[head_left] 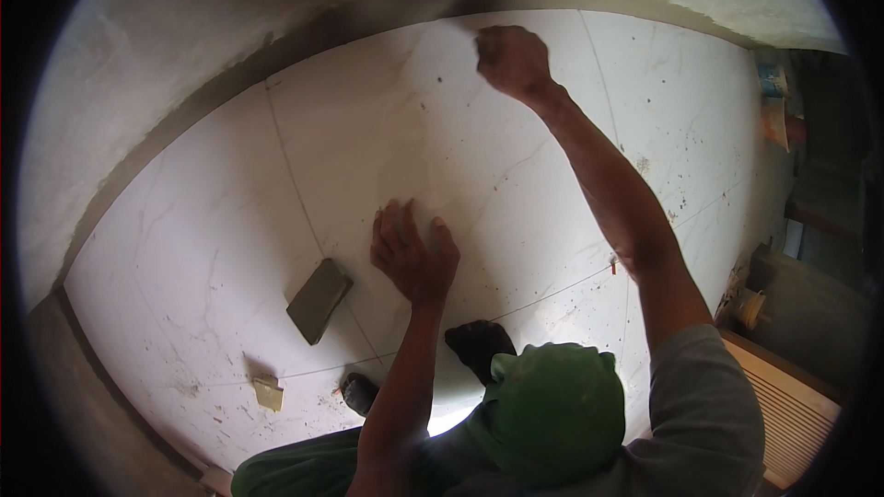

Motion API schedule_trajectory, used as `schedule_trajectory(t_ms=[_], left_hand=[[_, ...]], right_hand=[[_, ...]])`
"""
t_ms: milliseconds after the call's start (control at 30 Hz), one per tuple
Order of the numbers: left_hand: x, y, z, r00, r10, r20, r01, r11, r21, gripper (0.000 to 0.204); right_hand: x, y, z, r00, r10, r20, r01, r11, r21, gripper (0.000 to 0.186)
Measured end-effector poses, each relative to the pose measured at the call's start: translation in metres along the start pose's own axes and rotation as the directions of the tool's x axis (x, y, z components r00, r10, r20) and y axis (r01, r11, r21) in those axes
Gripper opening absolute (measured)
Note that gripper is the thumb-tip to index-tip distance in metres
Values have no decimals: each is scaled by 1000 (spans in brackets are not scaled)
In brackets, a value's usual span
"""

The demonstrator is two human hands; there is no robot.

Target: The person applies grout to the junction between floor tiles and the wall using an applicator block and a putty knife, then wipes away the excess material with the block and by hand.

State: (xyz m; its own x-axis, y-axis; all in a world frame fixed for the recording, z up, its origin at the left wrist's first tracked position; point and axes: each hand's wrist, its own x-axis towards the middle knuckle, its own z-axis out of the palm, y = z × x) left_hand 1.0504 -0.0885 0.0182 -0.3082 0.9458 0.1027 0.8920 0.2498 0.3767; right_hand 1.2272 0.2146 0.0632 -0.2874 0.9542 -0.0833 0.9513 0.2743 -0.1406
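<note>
My left hand rests on the white marbled tiles, its fingers stretched out and slightly spread. My right arm reaches far forward, and my right hand is closed near the base of the wall. Whatever lies in its grip is too dark and blurred to make out. Left of my left hand is a flat grey-brown rectangular block, lying across a tile joint. A smaller broken tan piece sits nearer to me, towards the left.
A plastered wall curves round the far side, with a darker band along its foot. My dark shoes and green clothing are close by. Dirt specks dot the right-hand tiles. A ridged wooden panel and several odds and ends stand at the right.
</note>
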Motion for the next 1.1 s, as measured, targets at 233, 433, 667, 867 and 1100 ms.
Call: schedule_trajectory(t_ms=[233, 433, 667, 867, 1100], left_hand=[[6, 14, -3, 998, -6, -61, 2, 998, -65, 43], [2, -2, -4, 996, -23, -88, 16, 996, -86, 43], [2, 18, -5, 995, -56, -85, 42, 985, -165, 46], [1, -45, -7, 947, -284, -153, 138, 785, -604, 22], [35, -16, -68, 931, -330, 156, 343, 642, -686, 33]], right_hand=[[3, -42, 13, 980, 174, -95, -171, 984, 39, 36], [-32, -209, 29, 916, -398, -47, 397, 885, 243, 37], [-21, -35, -6, 988, 98, -116, -93, 995, 47, 21], [-172, -157, 10, 839, -501, 213, 418, 843, 339, 28], [-67, 116, -19, 969, 217, -121, -223, 974, -34, 31]])
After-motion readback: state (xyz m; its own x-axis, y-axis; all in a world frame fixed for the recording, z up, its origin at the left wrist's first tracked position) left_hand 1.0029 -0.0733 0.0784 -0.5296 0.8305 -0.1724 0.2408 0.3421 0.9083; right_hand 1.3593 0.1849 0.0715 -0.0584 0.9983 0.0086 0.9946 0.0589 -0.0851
